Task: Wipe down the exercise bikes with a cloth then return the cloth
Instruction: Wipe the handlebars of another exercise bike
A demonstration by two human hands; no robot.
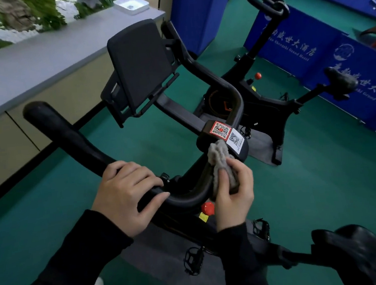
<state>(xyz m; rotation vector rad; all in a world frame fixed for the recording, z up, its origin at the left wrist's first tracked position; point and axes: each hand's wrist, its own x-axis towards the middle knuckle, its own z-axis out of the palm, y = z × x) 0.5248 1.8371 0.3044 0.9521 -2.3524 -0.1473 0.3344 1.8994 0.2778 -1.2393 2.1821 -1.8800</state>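
A black exercise bike stands right in front of me, its curved handlebar [72, 139] sweeping from upper left down to the centre. My left hand [127, 194] is wrapped over the near bend of that bar. My right hand [233, 193] holds a crumpled grey cloth [221, 159] and presses it against the handlebar's centre, just below a pad carrying two QR code stickers [226, 134]. The bike's dark screen [140, 64] tilts up behind the bar. Its saddle [358, 254] is at lower right. A second black exercise bike [268, 102] stands farther back on the right.
A grey counter [37, 62] runs along the left wall, with a white tray [131, 5] on it. Blue banner panels [311, 52] line the right side. Green floor surrounds the bikes; grey mats lie under them. A red knob [208, 208] sits below the handlebar.
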